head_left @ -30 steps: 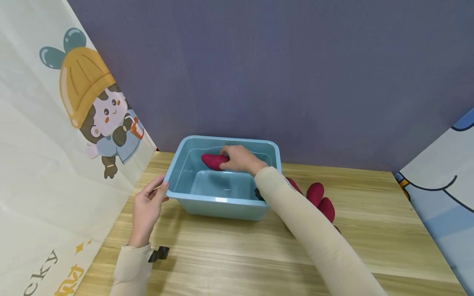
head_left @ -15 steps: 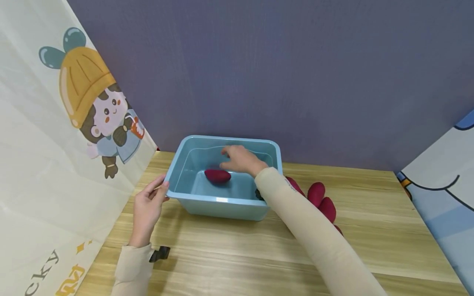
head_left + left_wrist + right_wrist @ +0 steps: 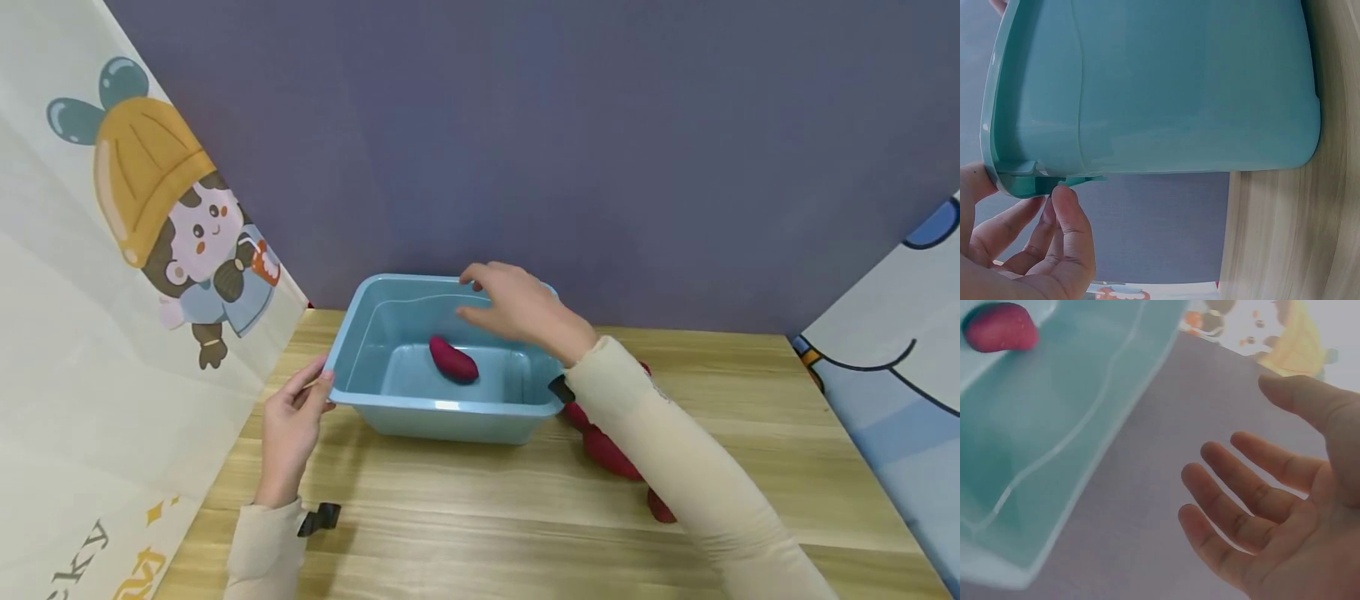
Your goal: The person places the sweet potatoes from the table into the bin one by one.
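My right hand (image 3: 517,308) is nearer the dark-red, tapered, matte lump (image 3: 453,361) inside the pale-blue plastic tub (image 3: 450,423).
It lies below-left of those empty, spread fingers, slanting back-left to front-right; my left hand (image 3: 292,425) pinches the tub.

We've got the bin (image 3: 442,423) on the counter (image 3: 465,521), backdrop (image 3: 480,150) just behind, sheet (image 3: 52,292) to the L. We see 1 sweet potato (image 3: 453,361) inside, approx. mid-floor. Other sweet potatoes (image 3: 611,454) lie on the counter R of the bin, partly hidden by the R sleeve (image 3: 690,467). L hand (image 3: 291,425) at bin's front-L rim; R hand (image 3: 517,308) nr its back R.
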{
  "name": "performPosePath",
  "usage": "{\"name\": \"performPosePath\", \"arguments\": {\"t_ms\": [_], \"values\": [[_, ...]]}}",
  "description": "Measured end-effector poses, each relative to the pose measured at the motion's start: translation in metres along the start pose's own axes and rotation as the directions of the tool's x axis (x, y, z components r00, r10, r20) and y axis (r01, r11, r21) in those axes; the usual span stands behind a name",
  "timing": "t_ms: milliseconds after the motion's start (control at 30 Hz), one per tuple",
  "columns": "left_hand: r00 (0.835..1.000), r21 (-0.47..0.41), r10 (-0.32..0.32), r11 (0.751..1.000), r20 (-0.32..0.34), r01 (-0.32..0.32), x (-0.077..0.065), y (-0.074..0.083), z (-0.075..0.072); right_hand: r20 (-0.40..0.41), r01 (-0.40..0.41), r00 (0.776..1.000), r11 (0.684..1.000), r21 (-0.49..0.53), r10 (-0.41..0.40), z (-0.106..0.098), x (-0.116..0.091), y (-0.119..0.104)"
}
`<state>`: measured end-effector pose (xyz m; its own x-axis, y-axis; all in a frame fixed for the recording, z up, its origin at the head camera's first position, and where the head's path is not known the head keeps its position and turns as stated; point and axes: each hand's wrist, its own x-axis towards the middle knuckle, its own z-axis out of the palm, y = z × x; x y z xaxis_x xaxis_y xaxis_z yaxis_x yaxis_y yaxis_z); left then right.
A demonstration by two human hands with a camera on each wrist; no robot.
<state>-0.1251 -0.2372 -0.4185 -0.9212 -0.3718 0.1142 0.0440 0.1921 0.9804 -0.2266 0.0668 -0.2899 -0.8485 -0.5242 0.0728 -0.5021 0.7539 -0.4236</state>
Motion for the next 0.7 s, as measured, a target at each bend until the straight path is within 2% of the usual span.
{"name": "performPosePath", "arguments": {"t_ms": [167,333,533,700], "values": [[1.000,0.000,0.003,1.000,-0.005,-0.003,0.000,-0.002,0.001,-0.086,0.024,0.996,0.999,-0.034,-0.027,-0.015,-0.038,0.006],[1.000,0.005,-0.014,1.000,-0.001,0.014,0.000,-0.004,0.000,-0.165,0.042,0.985,0.998,-0.048,-0.050,-0.021,-0.075,0.018],[1.000,0.016,-0.018,1.000,-0.017,0.018,-0.001,-0.003,-0.001,-0.308,0.044,0.949,0.994,-0.099,-0.073,-0.016,-0.120,0.040],[1.000,0.016,-0.009,1.000,-0.017,0.009,0.000,-0.003,0.001,-0.338,-0.004,0.940,0.994,-0.107,-0.033,-0.008,-0.153,0.057]]}}
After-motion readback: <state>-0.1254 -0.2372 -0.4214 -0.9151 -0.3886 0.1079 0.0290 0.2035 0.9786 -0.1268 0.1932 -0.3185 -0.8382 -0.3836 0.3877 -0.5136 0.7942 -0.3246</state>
